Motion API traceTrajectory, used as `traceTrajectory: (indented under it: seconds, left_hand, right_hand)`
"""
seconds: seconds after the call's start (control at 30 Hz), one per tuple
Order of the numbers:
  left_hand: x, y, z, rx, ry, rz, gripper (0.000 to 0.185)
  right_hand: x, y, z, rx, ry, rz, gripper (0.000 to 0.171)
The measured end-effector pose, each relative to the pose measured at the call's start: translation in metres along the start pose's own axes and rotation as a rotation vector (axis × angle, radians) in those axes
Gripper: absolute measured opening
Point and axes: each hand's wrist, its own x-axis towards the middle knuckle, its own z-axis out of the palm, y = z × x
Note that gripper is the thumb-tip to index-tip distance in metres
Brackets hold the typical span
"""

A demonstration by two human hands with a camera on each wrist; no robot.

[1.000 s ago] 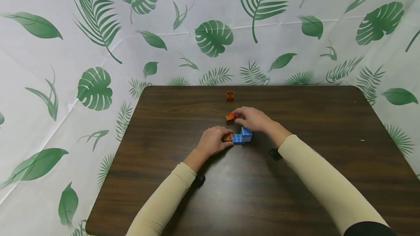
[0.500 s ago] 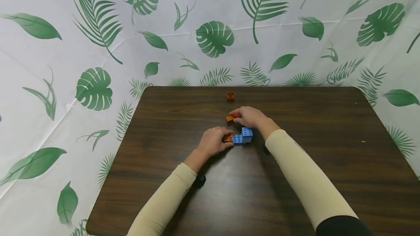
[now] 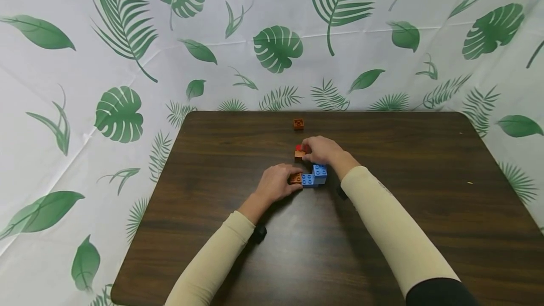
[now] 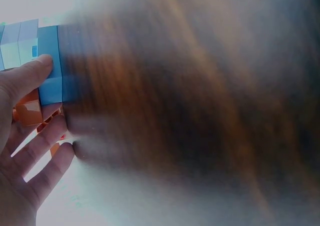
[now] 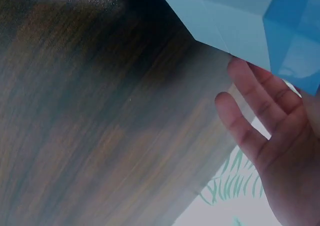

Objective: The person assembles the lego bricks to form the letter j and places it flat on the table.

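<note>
The dark brown wood-grain table [image 3: 212, 259] fills the near part of the head view; both forearms in cream long sleeves [image 3: 382, 230] cross it toward the centre.

The left hand [image 3: 276, 183] rests on the table, fingers curled against the left end of a light blue studded plastic brick assembly [image 3: 315, 176]. In the left wrist view the same hand [image 4: 22, 151] shows its thumb laid along the blue assembly [image 4: 47, 66] and its fingers pressing a small brown plastic brick [image 4: 30, 111] joined to that assembly; the grip is a light pinch. The brown brick [image 3: 295, 178] sits at the blue assembly's left end in the head view.

The blue assembly stands on the table between the two hands, an L-shape with one raised section on its right. The right wrist view shows its smooth underside [image 5: 240, 21] just beside the fingers.

Just beyond it, the right hand [image 3: 320, 150] is curled over a second small brown brick [image 3: 300, 154] with a red piece [image 3: 298, 147] on top of it. The head view shows the fingertips closed on this pair; the right wrist view shows only relaxed fingers [image 5: 250, 131], so grip detail is limited.

Farther back, well apart from the hands, a lone brown square brick [image 3: 298, 124] lies on the table. Behind the table hangs a white cloth backdrop printed with green leaves [image 3: 276, 48].

No brand, label or writing is legible. No container is in view.
</note>
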Motion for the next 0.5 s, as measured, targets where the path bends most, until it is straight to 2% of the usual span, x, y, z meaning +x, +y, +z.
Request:
traceTrajectory:
  seconds: [0.17, 0.37, 0.5]
  left_hand:
    - [-0.001, 0.0, 0.0, 0.002, -0.003, -0.002, 0.044]
    - [-0.001, 0.001, 0.0, -0.005, 0.002, -0.005, 0.044]
    - [-0.002, 0.001, -0.001, -0.015, -0.003, -0.01, 0.044]
  right_hand:
    - [-0.003, 0.007, -0.001, 0.071, 0.031, 0.003, 0.029]
    - [-0.008, 0.022, -0.001, 0.335, 0.161, 0.052, 0.03]
    - [-0.01, 0.031, -0.001, 0.427, 0.217, 0.07, 0.031]
